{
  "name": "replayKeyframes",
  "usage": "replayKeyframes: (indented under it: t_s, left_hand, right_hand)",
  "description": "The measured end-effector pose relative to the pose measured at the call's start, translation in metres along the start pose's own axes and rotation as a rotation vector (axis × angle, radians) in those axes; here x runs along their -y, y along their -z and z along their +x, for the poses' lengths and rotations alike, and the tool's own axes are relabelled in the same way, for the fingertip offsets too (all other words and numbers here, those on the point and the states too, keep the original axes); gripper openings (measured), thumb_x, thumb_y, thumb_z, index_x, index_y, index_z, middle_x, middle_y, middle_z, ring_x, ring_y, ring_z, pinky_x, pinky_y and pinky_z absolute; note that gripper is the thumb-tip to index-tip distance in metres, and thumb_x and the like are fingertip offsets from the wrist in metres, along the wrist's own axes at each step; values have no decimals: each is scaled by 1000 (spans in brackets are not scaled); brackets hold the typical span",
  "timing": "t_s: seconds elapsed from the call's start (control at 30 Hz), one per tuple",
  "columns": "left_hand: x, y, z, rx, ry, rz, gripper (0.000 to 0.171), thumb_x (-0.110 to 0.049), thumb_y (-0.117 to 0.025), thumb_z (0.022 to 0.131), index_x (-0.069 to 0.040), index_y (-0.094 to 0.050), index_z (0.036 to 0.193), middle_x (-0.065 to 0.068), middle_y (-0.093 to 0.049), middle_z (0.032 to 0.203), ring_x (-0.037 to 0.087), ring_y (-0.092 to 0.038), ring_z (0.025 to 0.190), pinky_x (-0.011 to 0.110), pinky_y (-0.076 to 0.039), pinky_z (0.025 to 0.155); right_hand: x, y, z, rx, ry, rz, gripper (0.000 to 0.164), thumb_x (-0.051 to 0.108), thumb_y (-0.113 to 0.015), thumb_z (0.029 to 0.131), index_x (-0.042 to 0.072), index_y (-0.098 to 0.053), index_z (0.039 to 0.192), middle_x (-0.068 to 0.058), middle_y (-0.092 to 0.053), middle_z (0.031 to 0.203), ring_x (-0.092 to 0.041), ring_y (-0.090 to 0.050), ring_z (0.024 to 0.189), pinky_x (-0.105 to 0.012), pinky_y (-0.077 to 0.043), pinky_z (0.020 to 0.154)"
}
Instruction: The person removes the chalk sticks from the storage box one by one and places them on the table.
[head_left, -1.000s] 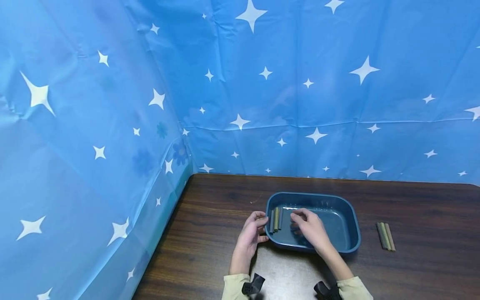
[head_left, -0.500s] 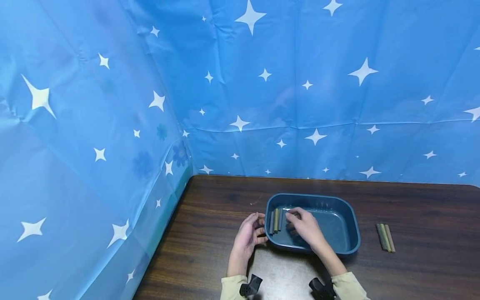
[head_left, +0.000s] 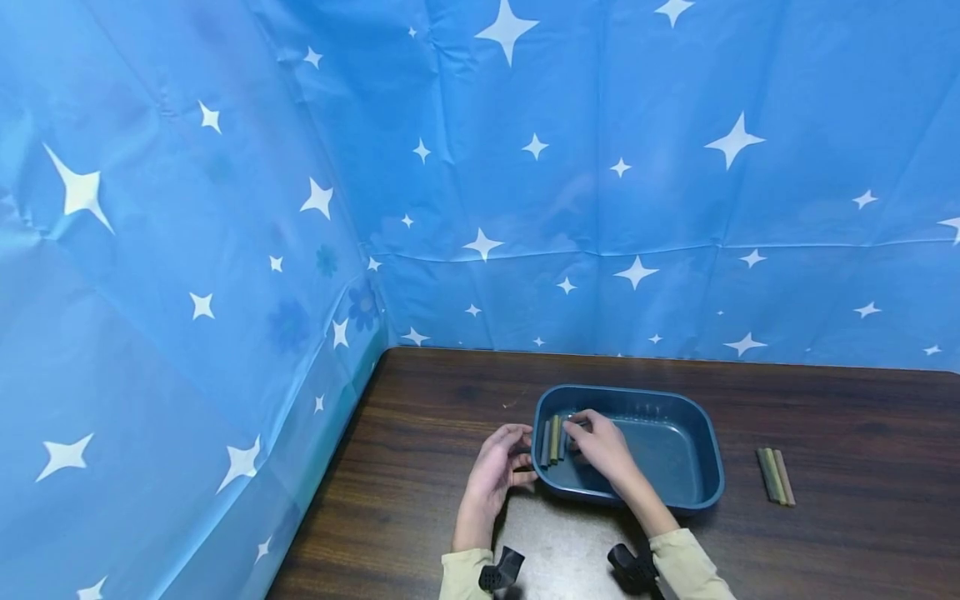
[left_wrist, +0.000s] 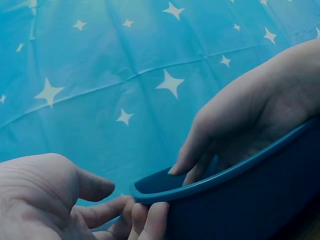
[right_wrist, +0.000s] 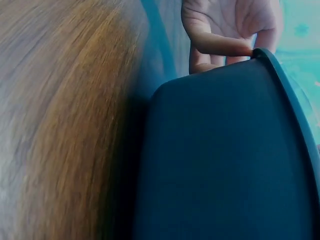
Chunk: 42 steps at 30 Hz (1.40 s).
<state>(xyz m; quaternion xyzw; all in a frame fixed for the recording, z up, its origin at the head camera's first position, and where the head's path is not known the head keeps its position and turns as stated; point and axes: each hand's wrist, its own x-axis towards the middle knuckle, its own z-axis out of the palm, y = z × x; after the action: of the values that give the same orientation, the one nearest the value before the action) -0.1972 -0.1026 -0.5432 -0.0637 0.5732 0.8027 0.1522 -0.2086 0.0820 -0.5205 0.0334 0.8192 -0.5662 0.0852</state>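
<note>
Behind the blue basin [head_left: 663, 457], a blue curtain [head_left: 570, 200] printed with white stars fills the background. The wood-grained table [head_left: 427, 417] spreads under the basin and out to either side of it. At the basin's left end, your left hand [head_left: 492, 468] touches the outside by the rim, its fingers loosely bent and spread, apparently steadying the wall rather than pinching it. Your right hand [head_left: 606, 448] reaches over the basin's near side, fingertips down inside toward the left end. You have thumb and finger close together there, but whether they pinch anything cannot be told, since the tips are partly hidden. Inside the basin, against its left end, a short row of sticks [head_left: 554, 440] lies side by side, dark, yellowish and greyish; your right fingers are just beside the row's right edge, perhaps touching it. To the right of the basin, well apart from your fingers, a smaller group of sticks [head_left: 776, 477] lies on the table. You seem to be placing or straightening a stick in the row; the next move likely calls for easing it flush with its neighbours, then letting go cleanly.
</note>
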Motion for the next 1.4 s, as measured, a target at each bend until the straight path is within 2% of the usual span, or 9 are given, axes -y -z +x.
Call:
replayKeyframes:
  t_s: [0.27,0.4,0.53,0.63,0.83,0.97,1.13,1.4]
  left_hand:
    - [2,-7,0,-6,-20,52,26,-13,-62,100,0,-54,121,2,-59,88,6,-57,64,20,-51,54]
    - [2,-8,0,-9,-24,55,26,-8,-65,97,-2,-54,120,0,-61,87,7,-57,64,19,-49,53]
    - [0,-8,-1,-12,-26,58,25,-5,-65,97,-2,-53,119,0,-63,87,8,-59,66,19,-49,53]
    - [-1,-8,0,-20,-32,59,25,-5,-65,97,-3,-53,118,0,-63,88,8,-59,67,19,-48,53]
    - [-2,-8,0,-32,-29,59,25,-6,-66,96,-4,-53,118,0,-63,88,9,-59,66,20,-48,53]
    - [-1,-8,0,-36,-28,58,26,-7,-66,96,-4,-53,118,0,-62,88,9,-59,67,20,-48,53]
    - [0,-9,1,-35,-29,52,26,-6,-66,96,-3,-53,119,0,-63,89,9,-60,67,19,-48,53]
    - [1,-12,0,-32,-22,56,25,-6,-66,96,-4,-54,118,1,-63,89,9,-59,68,20,-48,53]
  right_hand:
    - [4,-8,6,13,-47,-32,42,20,-56,106,-9,-53,136,-26,-65,118,-35,-67,101,-44,-59,78]
    - [5,-10,9,5,-56,-60,42,20,-56,106,-10,-53,136,-26,-63,121,-34,-65,101,-45,-56,79]
    - [5,-12,10,9,-60,-23,41,18,-57,105,-10,-53,135,-27,-62,122,-36,-65,104,-47,-57,82]
    - [6,-15,11,23,-55,6,40,14,-60,103,-11,-53,134,-27,-64,119,-36,-66,103,-47,-58,81]
    - [7,-20,12,57,-21,-26,42,0,-68,94,-13,-53,132,-22,-70,104,-30,-69,89,-43,-59,74]
    - [7,-21,12,58,-7,-15,43,-8,-69,90,-14,-54,130,-22,-71,101,-29,-70,85,-42,-61,71]
    - [7,-21,13,73,-26,21,46,-10,-69,89,-15,-52,131,-23,-71,101,-30,-72,82,-42,-62,70]
    - [3,-19,13,84,-42,22,49,-11,-70,89,-13,-52,134,-21,-70,101,-27,-69,84,-42,-62,72]
